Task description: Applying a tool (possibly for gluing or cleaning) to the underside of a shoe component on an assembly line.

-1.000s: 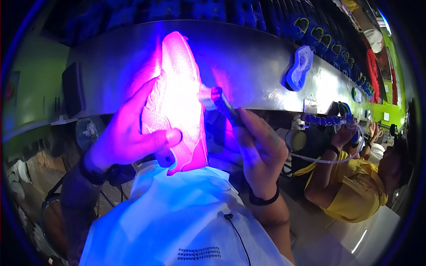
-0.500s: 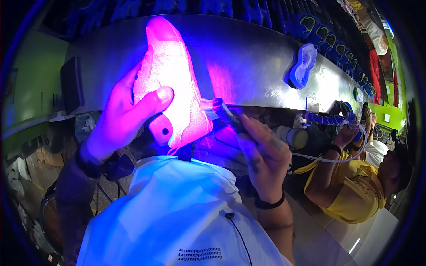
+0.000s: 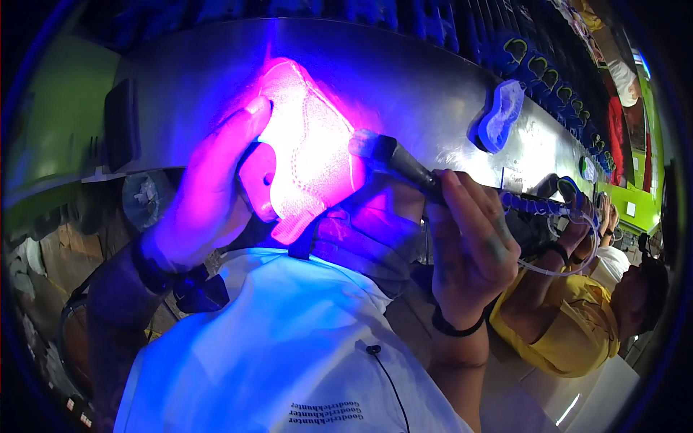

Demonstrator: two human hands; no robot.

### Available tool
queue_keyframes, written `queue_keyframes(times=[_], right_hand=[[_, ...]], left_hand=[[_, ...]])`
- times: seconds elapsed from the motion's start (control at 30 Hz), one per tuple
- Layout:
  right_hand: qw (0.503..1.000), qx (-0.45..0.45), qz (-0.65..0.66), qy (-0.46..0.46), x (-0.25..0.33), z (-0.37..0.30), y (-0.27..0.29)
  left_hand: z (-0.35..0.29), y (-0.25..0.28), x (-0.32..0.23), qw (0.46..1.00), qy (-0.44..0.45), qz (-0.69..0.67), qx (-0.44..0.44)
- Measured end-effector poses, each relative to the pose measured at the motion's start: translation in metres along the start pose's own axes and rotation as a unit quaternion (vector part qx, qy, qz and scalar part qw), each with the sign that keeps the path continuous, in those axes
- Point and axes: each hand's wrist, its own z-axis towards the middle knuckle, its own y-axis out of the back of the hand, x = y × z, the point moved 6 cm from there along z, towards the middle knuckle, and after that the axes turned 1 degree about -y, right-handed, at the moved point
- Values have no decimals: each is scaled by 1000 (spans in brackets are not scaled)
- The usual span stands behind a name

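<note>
A shoe upper (image 3: 307, 137), glowing pink and white under violet light, is held above the near edge of the metal bench. My left hand (image 3: 198, 195) grips it from the left, with the thumb along its side near the opening. The stretched thumb and glare hide part of the shoe. My right hand (image 3: 473, 252) is closed round the handle of a flat, dark brush (image 3: 404, 162). Its pale bristles meet the shoe's right edge, where glare blurs the contact.
A pale blue shoe sole (image 3: 501, 115) lies on the metal bench (image 3: 411, 79) at right. Shoes (image 3: 552, 78) stand along the bench's far side. A co-worker in yellow (image 3: 563, 317) works at right, near a looped white tube (image 3: 552, 273). A dark pad (image 3: 121, 124) is at left.
My left hand has turned and tilted the shoe, so its toe no longer points up the picture. My right hand has moved right, and the brush sits higher on the shoe's edge.
</note>
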Motion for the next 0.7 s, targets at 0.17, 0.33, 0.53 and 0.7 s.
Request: queue_keyframes(times=[0.17, 0.33, 0.53, 0.7], right_hand=[[997, -2, -21, 76, 5, 17, 8], [994, -8, -12, 112, 5, 26, 16], [991, -1, 2, 136, 3, 31, 21], [990, -8, 26, 136, -5, 25, 18]], left_hand=[[-12, -10, 7, 999, 42, 2, 13], [-30, -30, 26, 959, 200, -201, 31], [-41, -37, 38, 931, 258, -257, 8], [-51, -51, 40, 919, 258, -298, 20]])
